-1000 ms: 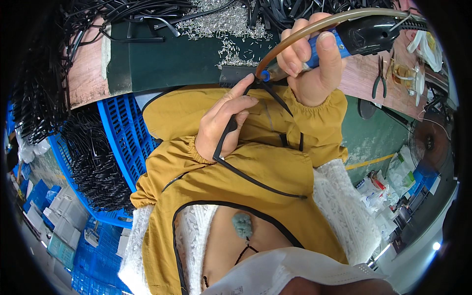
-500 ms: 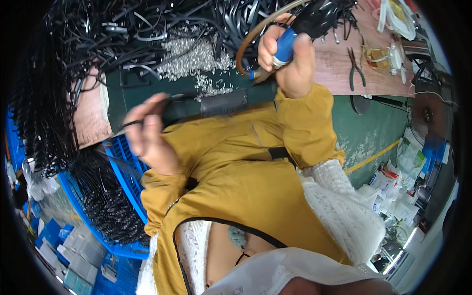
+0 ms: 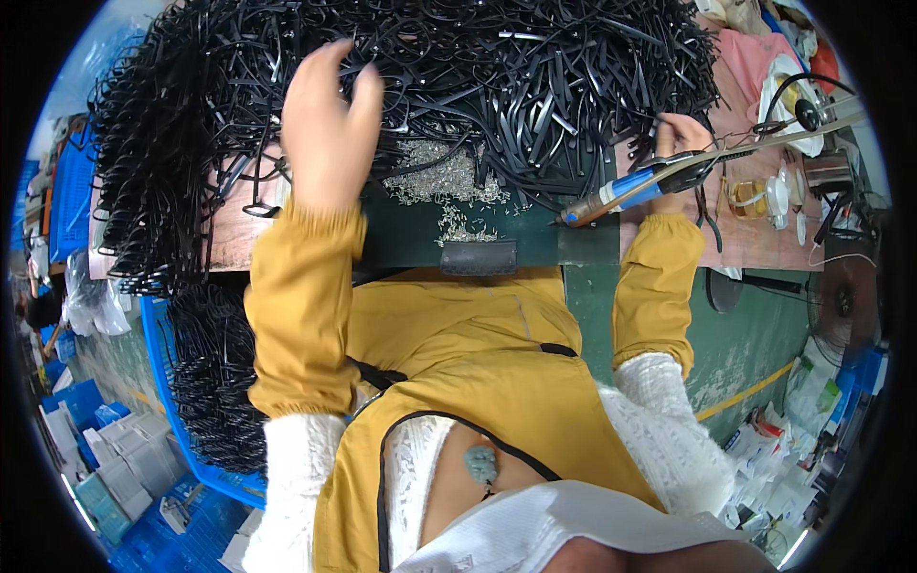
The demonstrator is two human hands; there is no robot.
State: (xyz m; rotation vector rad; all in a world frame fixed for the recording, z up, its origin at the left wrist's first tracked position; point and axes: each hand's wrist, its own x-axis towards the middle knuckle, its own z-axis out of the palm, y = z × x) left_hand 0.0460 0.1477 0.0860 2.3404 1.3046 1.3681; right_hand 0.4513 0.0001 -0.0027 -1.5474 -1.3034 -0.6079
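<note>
Engaging no part, the blue tool [image 3: 628,187] was held in the right hand [image 3: 684,138] above the counter [image 3: 224,246], near its front edge; much work was seemingly left, finished pieces being indistinguishable. Its long axis slanted, tip leftward and frontward. The left hand [image 3: 330,138] was spread wide over heaped black strips [image 3: 549,110]; loose metal pins [image 3: 420,172] were strewn rightward.

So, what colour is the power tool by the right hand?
The power tool is mainly blue and black; best in head view.

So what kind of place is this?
Probably a small-parts assembly workshop, perhaps for eyeglasses: a heap of thin black pieces covers much of the workbench, along with a pile of tiny silvery pins and a blue-and-black handheld tool.
</note>
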